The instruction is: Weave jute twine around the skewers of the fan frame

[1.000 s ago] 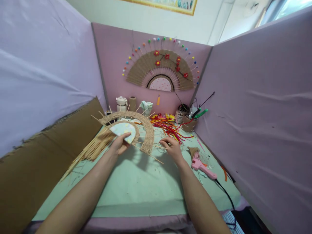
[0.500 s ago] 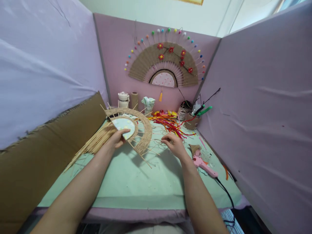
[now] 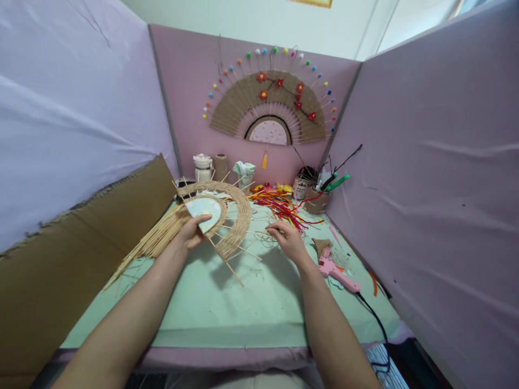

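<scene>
My left hand (image 3: pixel 193 231) grips a half-round fan frame at its pale, spotted centre panel (image 3: pixel 203 209), thumb on top and fingers underneath. Thin wooden sticks radiate from that panel through a wide band of wound twine (image 3: pixel 240 213) and poke out past its edge. The fan is tilted above the table. To its right, my right hand (image 3: pixel 286 237) is closed in a pinch on a thin strand that looks like twine, level with the stick tips. Loose loops of twine (image 3: pixel 265 241) lie by those fingertips, partly hidden by the hand.
A pink glue gun (image 3: pixel 338 276) with a black cord lies right. Bundled sticks (image 3: pixel 160 237) lie left by a cardboard strip (image 3: pixel 101 232). Red and orange pipe cleaners (image 3: pixel 275 202), a lidded jar (image 3: pixel 203 168) and a tool holder (image 3: pixel 317 201) stand behind. A finished fan (image 3: pixel 239 105) hangs on the panel.
The fan has turned slightly in my left hand, its lower sticks swinging down and left. My right hand keeps its pinch nearly in place. The whole view has shifted a little.
</scene>
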